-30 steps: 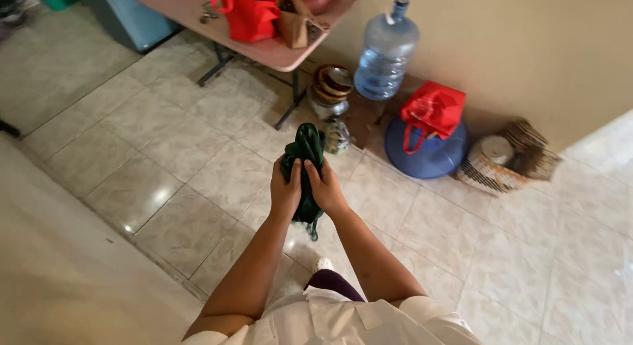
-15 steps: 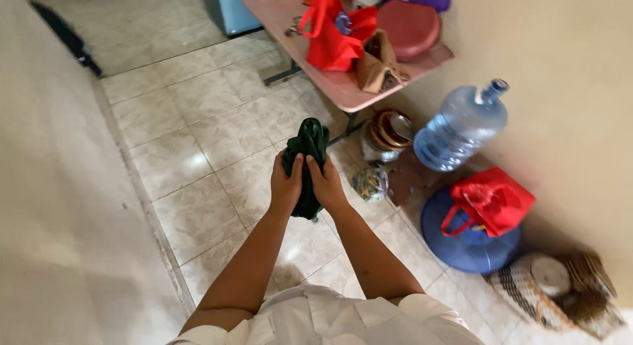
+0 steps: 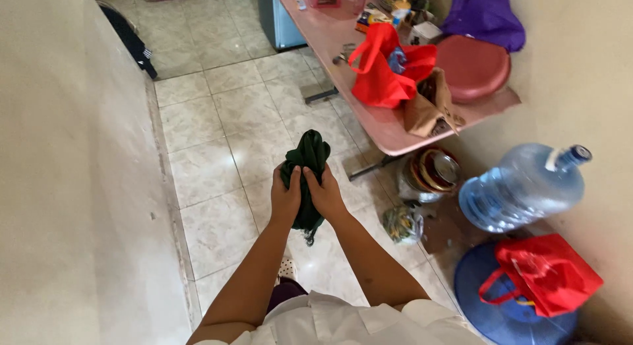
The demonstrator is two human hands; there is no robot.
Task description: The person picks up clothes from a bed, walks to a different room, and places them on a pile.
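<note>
I hold a bunched dark green cloth (image 3: 307,155) in front of me with both hands. My left hand (image 3: 285,198) grips its left side and my right hand (image 3: 325,194) grips its right side, thumbs pressed into the fabric. The cloth sticks up above my fingers and a short tail hangs below my palms. Both hands are raised over the tiled floor (image 3: 217,140), touching nothing else.
A pink folding table (image 3: 343,51) on the right carries a red bag (image 3: 382,71), a brown paper bag (image 3: 428,111) and a round red lid (image 3: 471,68). Below stand stacked bowls (image 3: 432,172), a water jug (image 3: 524,187), a blue basin (image 3: 488,299) with another red bag (image 3: 547,276). A wall (image 3: 66,187) runs along the left.
The view has swung left along the corridor, so the table and jug shifted right and down. My hands keep the same hold on the green cloth.
</note>
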